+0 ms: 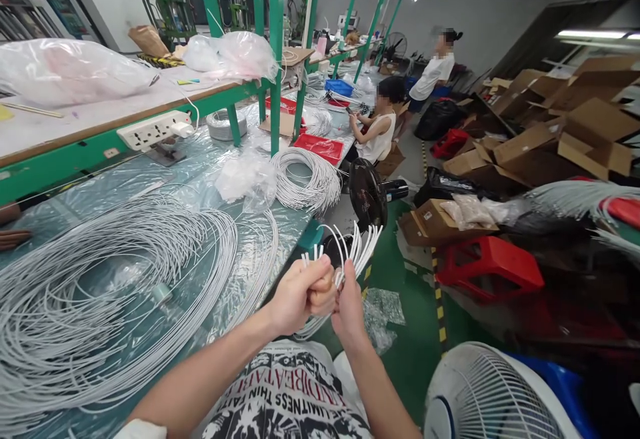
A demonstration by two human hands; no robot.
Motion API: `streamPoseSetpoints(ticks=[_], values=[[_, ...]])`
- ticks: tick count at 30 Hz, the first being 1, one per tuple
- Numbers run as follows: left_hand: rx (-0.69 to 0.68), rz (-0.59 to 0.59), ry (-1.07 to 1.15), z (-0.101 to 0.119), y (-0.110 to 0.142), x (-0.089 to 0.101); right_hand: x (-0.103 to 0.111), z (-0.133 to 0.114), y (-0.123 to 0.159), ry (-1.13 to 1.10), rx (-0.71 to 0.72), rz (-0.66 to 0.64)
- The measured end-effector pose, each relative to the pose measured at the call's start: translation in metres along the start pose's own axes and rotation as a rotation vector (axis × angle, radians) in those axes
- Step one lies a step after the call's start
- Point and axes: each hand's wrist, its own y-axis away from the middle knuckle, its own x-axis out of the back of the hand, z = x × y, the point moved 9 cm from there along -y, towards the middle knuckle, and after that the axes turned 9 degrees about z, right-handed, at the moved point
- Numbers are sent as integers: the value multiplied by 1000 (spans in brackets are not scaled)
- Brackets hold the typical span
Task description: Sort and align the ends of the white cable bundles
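My left hand (299, 292) is closed in a fist round a bunch of thin white wires (356, 247), with short wire ends sticking up above the knuckles. My right hand (347, 306) pinches the same bunch just beside it, and longer wire ends fan up and to the right from its fingers. The wires trail down from my hands toward my lap. Both hands hover past the front edge of the workbench (210, 179), above the green floor.
A big loose coil of white wire (100, 292) covers the plastic-sheeted bench at left, a smaller coil (305, 179) lies further back. A white fan (495, 392) stands at lower right, a red stool (487, 269) and cardboard boxes (565, 132) beyond. Two people work at the far bench.
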Motion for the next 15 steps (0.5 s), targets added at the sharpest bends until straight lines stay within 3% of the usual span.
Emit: streamPoseSetpoints(ticks=[10, 15], values=[[-42, -61, -182, -9, 11, 1, -15, -14, -16, -63, 23, -35], [55, -161, -185, -20, 32, -9, -1, -22, -56, -117, -12, 13]])
